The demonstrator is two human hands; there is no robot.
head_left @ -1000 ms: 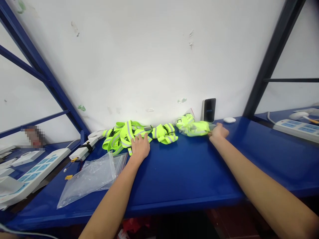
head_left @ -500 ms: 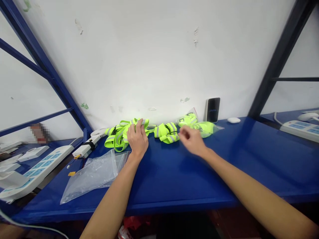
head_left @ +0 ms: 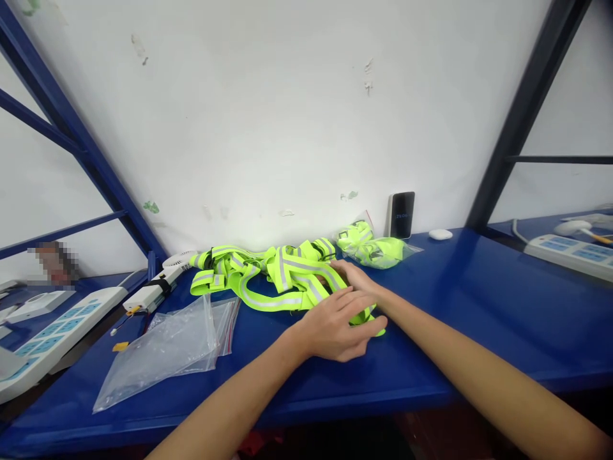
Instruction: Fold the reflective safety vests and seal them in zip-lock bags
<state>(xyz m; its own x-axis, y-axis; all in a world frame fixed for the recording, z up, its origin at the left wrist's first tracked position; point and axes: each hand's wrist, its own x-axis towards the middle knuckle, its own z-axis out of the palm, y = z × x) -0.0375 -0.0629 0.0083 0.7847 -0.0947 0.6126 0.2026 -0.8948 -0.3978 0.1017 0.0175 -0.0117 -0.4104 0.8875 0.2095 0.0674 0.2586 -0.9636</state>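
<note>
A tangle of neon-yellow reflective straps point(head_left: 268, 278) lies on the blue shelf point(head_left: 454, 306) near the wall. My left hand point(head_left: 335, 326) reaches across to the right end of the tangle, and its fingers and thumb close round a strap loop. My right hand point(head_left: 352, 275) sits just behind it, partly covered by the left. Its fingers are curled onto the same straps. A clear bag holding more folded neon straps point(head_left: 371, 246) rests against the wall to the right of both hands.
Empty clear plastic bags point(head_left: 167, 345) lie at the left front. A small white fan point(head_left: 179, 259) and white power strips point(head_left: 43, 326) are further left. A dark phone point(head_left: 402, 214) leans on the wall beside a white puck point(head_left: 440, 234). Another power strip point(head_left: 569, 252) is at the far right.
My right hand left the bagged straps and came left to the loose tangle. My left hand crossed rightwards, and the straps were dragged out towards me and spread along the shelf.
</note>
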